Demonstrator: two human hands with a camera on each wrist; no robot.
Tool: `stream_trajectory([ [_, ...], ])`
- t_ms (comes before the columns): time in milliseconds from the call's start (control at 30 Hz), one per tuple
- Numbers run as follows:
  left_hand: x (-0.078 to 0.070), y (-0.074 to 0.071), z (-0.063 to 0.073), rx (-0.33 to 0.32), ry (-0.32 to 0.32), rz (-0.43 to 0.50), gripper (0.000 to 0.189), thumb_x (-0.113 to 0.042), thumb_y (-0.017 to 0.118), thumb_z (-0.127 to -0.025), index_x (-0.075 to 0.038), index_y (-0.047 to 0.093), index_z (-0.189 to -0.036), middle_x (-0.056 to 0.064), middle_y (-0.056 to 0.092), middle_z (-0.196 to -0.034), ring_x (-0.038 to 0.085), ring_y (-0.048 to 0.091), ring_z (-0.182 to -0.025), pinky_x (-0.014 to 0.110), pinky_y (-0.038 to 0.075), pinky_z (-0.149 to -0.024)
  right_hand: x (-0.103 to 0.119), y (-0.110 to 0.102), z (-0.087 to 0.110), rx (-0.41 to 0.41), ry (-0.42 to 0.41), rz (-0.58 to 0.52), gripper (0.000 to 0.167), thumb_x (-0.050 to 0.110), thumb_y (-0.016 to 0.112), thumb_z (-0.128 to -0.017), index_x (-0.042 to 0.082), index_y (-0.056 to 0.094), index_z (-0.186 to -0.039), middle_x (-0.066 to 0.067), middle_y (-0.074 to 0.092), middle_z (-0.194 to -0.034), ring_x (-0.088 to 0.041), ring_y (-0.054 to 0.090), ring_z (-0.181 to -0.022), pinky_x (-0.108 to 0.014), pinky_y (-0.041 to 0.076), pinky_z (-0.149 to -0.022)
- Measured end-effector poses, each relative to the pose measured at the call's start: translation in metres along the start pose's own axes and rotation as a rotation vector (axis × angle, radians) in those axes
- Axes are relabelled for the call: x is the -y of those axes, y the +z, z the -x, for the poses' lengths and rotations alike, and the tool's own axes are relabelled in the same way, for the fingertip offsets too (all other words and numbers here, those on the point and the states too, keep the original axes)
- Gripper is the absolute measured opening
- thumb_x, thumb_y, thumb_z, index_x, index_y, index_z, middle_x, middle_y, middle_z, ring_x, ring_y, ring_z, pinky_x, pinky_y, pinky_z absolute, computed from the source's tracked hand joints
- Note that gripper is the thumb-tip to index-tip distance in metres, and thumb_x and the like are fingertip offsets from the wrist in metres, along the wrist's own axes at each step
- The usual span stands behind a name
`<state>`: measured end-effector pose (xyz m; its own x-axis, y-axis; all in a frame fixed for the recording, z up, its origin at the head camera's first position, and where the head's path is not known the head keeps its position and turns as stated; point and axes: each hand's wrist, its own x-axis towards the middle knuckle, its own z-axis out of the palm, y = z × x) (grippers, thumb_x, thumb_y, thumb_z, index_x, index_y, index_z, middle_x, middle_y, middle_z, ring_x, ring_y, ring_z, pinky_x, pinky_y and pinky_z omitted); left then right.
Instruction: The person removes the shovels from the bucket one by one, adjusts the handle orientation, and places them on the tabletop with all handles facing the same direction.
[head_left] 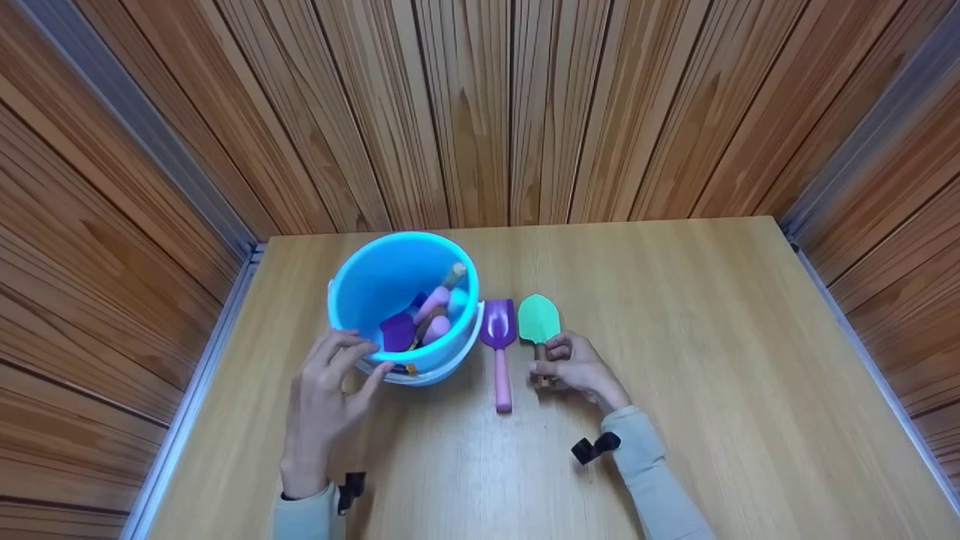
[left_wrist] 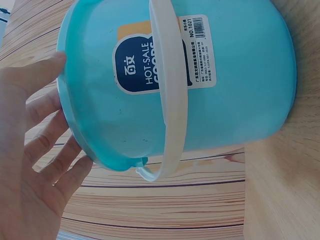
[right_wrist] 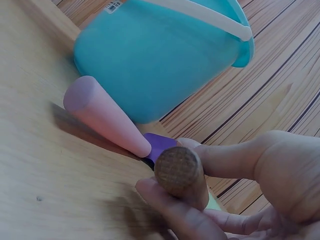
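Observation:
My left hand (head_left: pixel 322 401) holds the near rim of a blue toy bucket (head_left: pixel 442 366), thumb and fingertips at the edge. In the left wrist view the bucket (left_wrist: pixel 230 115) has a printed label and a white handle (left_wrist: pixel 175 110). My right hand (head_left: pixel 577 367) pinches the brown handle (right_wrist: pixel 177 172) of a toy spade with a green blade (head_left: pixel 538 319). The blade points away from me. To its left lies a purple toy scoop (head_left: pixel 499 326) with a pink handle (right_wrist: pixel 107 115). Whether the spade touches the table cannot be told.
Inside the bucket lie several toys, among them a purple piece (head_left: pixel 397 332) and pink handles (head_left: pixel 435 300); some are partly hidden. The wooden table (head_left: pixel 675 300) has wood-panelled walls (head_left: pixel 480 112) behind and at both sides. Black wrist mounts (head_left: pixel 596 448) sit on both sleeves.

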<state>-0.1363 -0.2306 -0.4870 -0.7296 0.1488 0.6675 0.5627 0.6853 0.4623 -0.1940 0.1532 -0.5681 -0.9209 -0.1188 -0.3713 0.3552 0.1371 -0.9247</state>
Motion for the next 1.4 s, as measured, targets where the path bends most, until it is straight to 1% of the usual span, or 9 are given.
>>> stream_trajectory([
  [200, -0.001, 0.0, 0.0, -0.004, -0.001, 0.002, 0.033, -0.025, 0.093, -0.085, -0.018, 0.081, -0.115, -0.003, 0.075, -0.117, 0.018, 0.069, -0.117, 0.045, 0.064, -0.096, 0.001, 0.0, 0.001, 0.001, 0.008, 0.036, 0.046, 0.006, 0.085, -0.09, -0.006, 0.054, -0.122, -0.011, 0.053, -0.107, -0.019, 0.063, -0.088, -0.029, 0.063, -0.07],
  [400, 0.0, 0.0, 0.0, -0.003, -0.008, 0.015, 0.034, -0.024, 0.093, -0.085, -0.017, 0.081, -0.116, -0.001, 0.075, -0.118, 0.019, 0.068, -0.117, 0.023, 0.055, -0.105, 0.003, 0.0, 0.003, -0.005, -0.007, 0.076, 0.044, 0.008, 0.083, -0.092, -0.007, 0.055, -0.122, -0.011, 0.055, -0.107, -0.021, 0.066, -0.091, -0.027, 0.061, -0.071],
  [467, 0.0, 0.0, 0.001, -0.003, -0.009, 0.018, 0.034, -0.024, 0.093, -0.085, -0.017, 0.081, -0.116, 0.0, 0.075, -0.118, 0.018, 0.068, -0.118, 0.021, 0.053, -0.106, 0.004, 0.001, 0.003, -0.027, -0.014, 0.119, 0.043, 0.011, 0.083, -0.093, -0.005, 0.056, -0.122, -0.011, 0.057, -0.107, -0.021, 0.065, -0.091, -0.028, 0.061, -0.071],
  [533, 0.0, 0.0, 0.001, -0.004, -0.006, 0.011, 0.034, -0.024, 0.093, -0.085, -0.016, 0.081, -0.116, 0.0, 0.075, -0.118, 0.018, 0.068, -0.118, 0.025, 0.056, -0.104, 0.005, 0.003, 0.004, -0.064, -0.027, 0.182, 0.04, 0.015, 0.083, -0.093, -0.003, 0.059, -0.12, -0.011, 0.059, -0.105, -0.021, 0.064, -0.09, -0.028, 0.059, -0.068],
  [667, 0.0, 0.0, 0.001, -0.001, -0.004, 0.001, 0.034, -0.024, 0.093, -0.085, -0.015, 0.081, -0.115, 0.001, 0.075, -0.117, 0.02, 0.068, -0.118, 0.042, 0.062, -0.1, 0.003, 0.005, 0.002, -0.153, -0.081, 0.33, 0.034, 0.02, 0.084, -0.092, 0.001, 0.064, -0.112, -0.009, 0.066, -0.094, -0.019, 0.064, -0.084, -0.026, 0.053, -0.066],
  [767, -0.001, 0.0, 0.0, 0.001, -0.004, 0.004, 0.033, -0.024, 0.093, -0.085, -0.015, 0.081, -0.115, 0.001, 0.075, -0.118, 0.02, 0.068, -0.119, 0.048, 0.062, -0.098, 0.001, 0.006, 0.003, -0.175, -0.112, 0.39, 0.032, 0.021, 0.084, -0.092, 0.002, 0.066, -0.109, -0.007, 0.067, -0.089, -0.017, 0.065, -0.078, -0.025, 0.052, -0.064],
  [900, -0.001, 0.0, 0.001, -0.003, 0.001, -0.004, 0.033, -0.023, 0.093, -0.085, -0.015, 0.081, -0.115, 0.001, 0.075, -0.119, 0.02, 0.068, -0.12, 0.046, 0.062, -0.099, 0.002, 0.007, 0.005, -0.156, -0.107, 0.397, 0.031, 0.021, 0.084, -0.092, 0.002, 0.066, -0.109, -0.006, 0.066, -0.086, -0.016, 0.065, -0.071, -0.028, 0.058, -0.058],
  [1133, 0.0, 0.0, 0.001, -0.005, 0.002, -0.01, 0.034, -0.024, 0.093, -0.085, -0.015, 0.081, -0.115, -0.001, 0.075, -0.119, 0.018, 0.068, -0.121, 0.034, 0.059, -0.103, 0.005, 0.007, 0.008, -0.117, -0.026, 0.409, 0.03, 0.025, 0.083, -0.095, 0.006, 0.065, -0.111, -0.006, 0.067, -0.085, -0.016, 0.065, -0.06, -0.03, 0.059, -0.053],
  [1400, -0.002, -0.001, 0.0, -0.008, 0.01, -0.006, 0.034, -0.022, 0.094, -0.084, -0.015, 0.081, -0.115, -0.001, 0.075, -0.118, 0.017, 0.068, -0.12, 0.048, 0.064, -0.095, 0.005, 0.007, 0.011, -0.086, 0.016, 0.422, 0.03, 0.028, 0.081, -0.097, 0.009, 0.063, -0.111, -0.006, 0.067, -0.086, -0.017, 0.066, -0.063, -0.03, 0.059, -0.054],
])
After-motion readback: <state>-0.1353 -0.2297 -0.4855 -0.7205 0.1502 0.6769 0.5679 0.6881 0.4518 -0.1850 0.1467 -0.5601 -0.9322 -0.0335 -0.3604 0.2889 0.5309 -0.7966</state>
